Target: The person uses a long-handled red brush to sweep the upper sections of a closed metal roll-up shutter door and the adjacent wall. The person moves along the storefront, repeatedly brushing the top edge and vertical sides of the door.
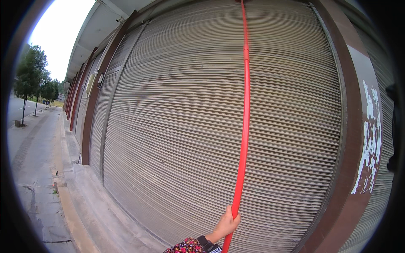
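My left hand (227,222) is closed around a long red telescopic pole (245,104), low in the picture. A black wristband and a dark floral sleeve show below it. Rising along a large ribbed metal roller shutter (177,104), the pole has a joint collar (246,54) in its upper part. Its far end meets a dark reddish piece at the top rim, too cut off to identify. The lower end of the pole runs out of the bottom edge. My right hand is out of view.
Brown pillars flank the shutter; the right pillar (351,151) bears torn white paper remnants. A concrete step (91,202) runs along its base. Left of it lies a paved sidewalk (38,151) with street trees (31,72) beside a road. A small box (100,81) is fixed to the left pillar.
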Motion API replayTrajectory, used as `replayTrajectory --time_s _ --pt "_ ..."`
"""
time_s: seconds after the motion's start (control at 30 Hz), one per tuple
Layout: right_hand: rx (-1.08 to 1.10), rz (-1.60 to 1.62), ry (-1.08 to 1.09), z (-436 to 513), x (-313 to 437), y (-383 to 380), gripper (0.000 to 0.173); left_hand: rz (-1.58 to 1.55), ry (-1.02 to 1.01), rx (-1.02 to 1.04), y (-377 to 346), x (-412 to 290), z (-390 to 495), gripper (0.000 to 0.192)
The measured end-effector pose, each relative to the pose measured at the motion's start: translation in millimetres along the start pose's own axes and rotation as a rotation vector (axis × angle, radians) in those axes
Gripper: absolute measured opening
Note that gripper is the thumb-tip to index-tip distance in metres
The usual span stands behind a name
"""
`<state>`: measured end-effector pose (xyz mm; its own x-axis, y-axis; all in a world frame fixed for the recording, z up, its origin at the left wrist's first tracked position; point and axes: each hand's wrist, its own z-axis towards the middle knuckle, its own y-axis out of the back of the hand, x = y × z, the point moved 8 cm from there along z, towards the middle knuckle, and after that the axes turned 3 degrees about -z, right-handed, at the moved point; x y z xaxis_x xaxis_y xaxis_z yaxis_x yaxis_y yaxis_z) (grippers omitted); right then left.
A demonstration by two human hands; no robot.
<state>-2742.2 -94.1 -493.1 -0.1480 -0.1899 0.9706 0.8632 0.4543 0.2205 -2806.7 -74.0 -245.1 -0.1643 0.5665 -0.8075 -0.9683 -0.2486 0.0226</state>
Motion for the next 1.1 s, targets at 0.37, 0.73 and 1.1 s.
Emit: replayTrajectory --time_s 0.37,0.73,1.1 --pt "0.069 -0.062 -0.099 44.9 11.7 -28.1 0.023 -0.022 -0.116 -0.335 178.1 -20.3 108.9 0.025" --pt "0.135 -0.097 0.206 9.7 54.1 -48.2 0.03 -0.167 0.051 -0.518 297.9 86.3 27.7 0.025" --pt "0.082 -0.015 0.082 14.2 16.4 -19.3 0.032 -0.453 0.243 -0.376 179.8 151.3 -62.9 0.033"
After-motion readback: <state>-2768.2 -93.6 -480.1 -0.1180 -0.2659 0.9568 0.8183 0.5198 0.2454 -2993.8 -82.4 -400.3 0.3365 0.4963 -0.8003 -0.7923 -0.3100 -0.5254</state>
